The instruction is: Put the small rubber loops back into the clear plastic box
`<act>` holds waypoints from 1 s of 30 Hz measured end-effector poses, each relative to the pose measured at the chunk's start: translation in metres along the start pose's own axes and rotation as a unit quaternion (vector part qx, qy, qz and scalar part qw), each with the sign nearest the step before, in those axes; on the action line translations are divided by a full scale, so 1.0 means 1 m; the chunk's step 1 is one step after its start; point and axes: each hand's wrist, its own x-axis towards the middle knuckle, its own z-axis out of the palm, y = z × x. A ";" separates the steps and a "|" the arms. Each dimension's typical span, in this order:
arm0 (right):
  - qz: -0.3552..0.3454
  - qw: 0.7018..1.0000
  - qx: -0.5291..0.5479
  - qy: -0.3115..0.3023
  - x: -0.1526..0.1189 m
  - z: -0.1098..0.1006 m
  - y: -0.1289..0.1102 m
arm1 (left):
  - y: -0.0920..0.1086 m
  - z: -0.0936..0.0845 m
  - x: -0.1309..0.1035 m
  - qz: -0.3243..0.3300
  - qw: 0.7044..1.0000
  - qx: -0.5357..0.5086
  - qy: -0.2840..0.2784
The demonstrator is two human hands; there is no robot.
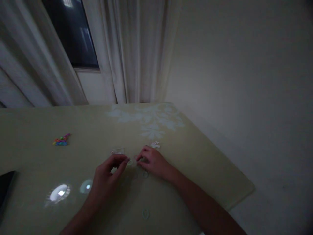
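Note:
My left hand (109, 171) is closed in a pinch, thumb against forefinger, on a small pale ring (130, 162). Just across from it, my right hand (153, 161) has its thumb and fingers drawn together; whatever sits between these fingertips is too small and dim to name. Under the right hand another pale ring (145, 174) lies on the table. A third pale ring (145, 213) rests closer to me. Beyond the left hand is a small clear item (118, 151), partly hidden by the fingers. Small white and reddish pieces (155, 144) lie behind the right hand.
A small heap of brightly coloured pieces (61, 140) is on the left of the pale table (97, 127). At the left edge a dark flat object (7, 186) shows in part. Curtains (137, 49) and a wall (239, 81) border the table, whose right corner (251, 187) is visible.

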 end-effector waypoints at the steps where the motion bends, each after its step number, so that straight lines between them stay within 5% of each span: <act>1: -0.006 0.999 -0.036 -0.015 0.000 0.000 0.001 | -0.001 0.000 0.000 -0.008 1.000 -0.006 0.002; 7: -0.023 0.989 -0.134 -0.052 -0.002 0.000 -0.005 | -0.003 -0.001 0.000 -0.024 0.999 -0.041 -0.011; 13: -0.024 0.991 0.124 0.043 -0.002 -0.002 -0.012 | 0.005 -0.003 -0.001 -0.019 0.998 -0.052 -0.025; 23: 0.023 0.957 0.289 -0.014 -0.004 0.000 -0.025 | 0.004 0.001 0.000 0.012 0.991 -0.123 -0.057; 26: 0.043 0.960 0.274 0.030 0.001 -0.003 -0.018 | 0.002 -0.001 -0.001 0.017 0.991 -0.121 -0.056; 30: 0.063 0.990 0.106 0.068 0.004 -0.012 0.000 | 0.004 -0.002 -0.001 -0.014 0.993 -0.115 -0.033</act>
